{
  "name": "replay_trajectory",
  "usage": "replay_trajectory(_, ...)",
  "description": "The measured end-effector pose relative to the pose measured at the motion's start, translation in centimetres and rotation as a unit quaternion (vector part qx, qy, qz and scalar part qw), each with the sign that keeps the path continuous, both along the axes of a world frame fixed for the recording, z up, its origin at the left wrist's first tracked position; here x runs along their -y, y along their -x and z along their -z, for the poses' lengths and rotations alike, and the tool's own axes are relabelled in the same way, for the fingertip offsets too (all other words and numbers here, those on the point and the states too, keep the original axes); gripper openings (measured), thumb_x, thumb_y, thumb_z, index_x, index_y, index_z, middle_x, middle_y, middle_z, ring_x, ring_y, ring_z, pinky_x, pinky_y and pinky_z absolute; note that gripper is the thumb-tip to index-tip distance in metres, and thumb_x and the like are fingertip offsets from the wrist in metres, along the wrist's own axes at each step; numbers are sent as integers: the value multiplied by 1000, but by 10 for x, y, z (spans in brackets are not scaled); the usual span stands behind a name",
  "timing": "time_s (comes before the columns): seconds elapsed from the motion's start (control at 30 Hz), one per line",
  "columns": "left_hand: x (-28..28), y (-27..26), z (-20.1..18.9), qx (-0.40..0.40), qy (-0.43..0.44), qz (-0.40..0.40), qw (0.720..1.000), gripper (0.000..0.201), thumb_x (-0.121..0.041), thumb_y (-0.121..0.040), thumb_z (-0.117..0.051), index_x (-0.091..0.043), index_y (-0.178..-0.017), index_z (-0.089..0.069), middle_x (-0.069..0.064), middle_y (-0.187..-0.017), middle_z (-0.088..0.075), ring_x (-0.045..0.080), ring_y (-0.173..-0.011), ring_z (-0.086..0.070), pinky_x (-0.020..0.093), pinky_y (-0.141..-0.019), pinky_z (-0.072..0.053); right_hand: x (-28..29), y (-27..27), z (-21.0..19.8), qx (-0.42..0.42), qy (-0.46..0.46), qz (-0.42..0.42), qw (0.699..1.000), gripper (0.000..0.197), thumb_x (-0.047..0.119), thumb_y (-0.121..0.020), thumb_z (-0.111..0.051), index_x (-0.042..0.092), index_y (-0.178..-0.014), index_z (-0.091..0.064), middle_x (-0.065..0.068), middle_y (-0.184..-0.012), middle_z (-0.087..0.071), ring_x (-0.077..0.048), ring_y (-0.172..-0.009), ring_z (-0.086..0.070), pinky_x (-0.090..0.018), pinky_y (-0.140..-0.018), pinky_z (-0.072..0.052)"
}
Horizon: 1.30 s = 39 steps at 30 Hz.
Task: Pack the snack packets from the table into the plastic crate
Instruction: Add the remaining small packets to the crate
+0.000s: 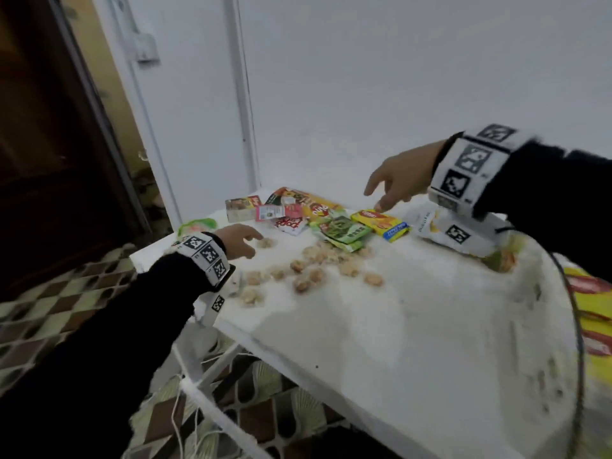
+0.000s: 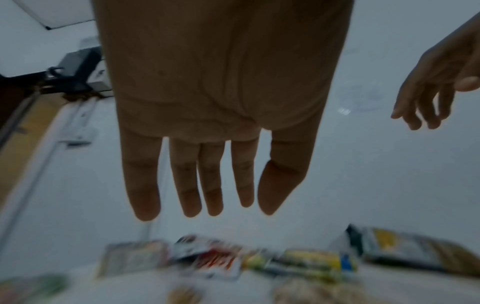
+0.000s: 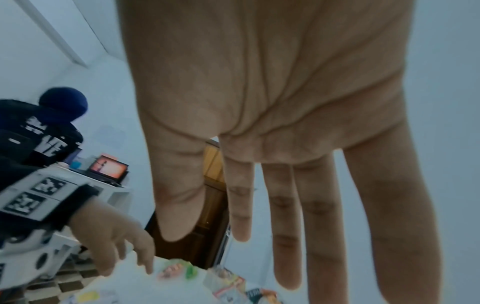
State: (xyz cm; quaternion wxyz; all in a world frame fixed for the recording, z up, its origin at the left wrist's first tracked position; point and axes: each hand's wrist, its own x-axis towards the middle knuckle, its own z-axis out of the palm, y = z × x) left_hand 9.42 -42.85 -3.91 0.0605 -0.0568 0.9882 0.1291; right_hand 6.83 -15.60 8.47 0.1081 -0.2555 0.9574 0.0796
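Snack packets lie along the far side of the white table (image 1: 414, 326): a yellow packet (image 1: 381, 224), a green packet (image 1: 342, 231), a red-and-white packet (image 1: 288, 224), a small box (image 1: 241, 208), a big orange packet (image 1: 306, 201) and a white bag (image 1: 443, 228). Small wrapped snacks (image 1: 314, 268) are scattered in the middle. My left hand (image 1: 240, 241) hovers low at the table's left end, fingers straight and empty (image 2: 197, 185). My right hand (image 1: 390, 188) hangs above the yellow packet, fingers spread, holding nothing (image 3: 285, 185). No crate shows in any view.
A green-and-pink packet (image 1: 197, 225) lies at the table's far left corner. A yellow-and-red bag (image 1: 591, 319) sits off the right edge, behind a dark cable (image 1: 578, 313). A white wall stands right behind the table; tiled floor lies to the left.
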Motion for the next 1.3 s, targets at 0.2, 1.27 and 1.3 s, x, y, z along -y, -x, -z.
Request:
replay_trajectory(0.2, 65, 8, 57, 115, -1, -29, 993, 65, -20, -86, -63, -10, -143, -31, 10, -149, -31, 23, -137, -31, 30, -109, -27, 56, 59, 73, 15, 19, 36, 999, 57, 31, -88, -61, 17, -139, -40, 0, -128, -56, -24, -116, -50, -30, -93, -40)
replay_trajectory(1.27, 55, 177, 36, -13, -30, -7, 999, 29, -40, -90, -47, -18, -95, -66, 2, -90, -63, 17, -83, -58, 27, -79, -49, 119, 208, 185, -7, 21, 107, 994, 74, 62, -75, -60, 8, -122, -43, -7, -98, -57, -24, -87, -57, -32, -71, -47)
replay_trajectory(1.3, 54, 186, 37, -13, -15, 11, 1000, 33, -41, -88, -50, -22, -112, -62, 1, -108, -64, 18, -98, -59, 29, -90, -48, 121, 209, 186, -15, 11, 106, 994, 71, 59, -77, -59, 8, -123, -42, -7, -97, -59, -24, -87, -57, -32, -72, -48)
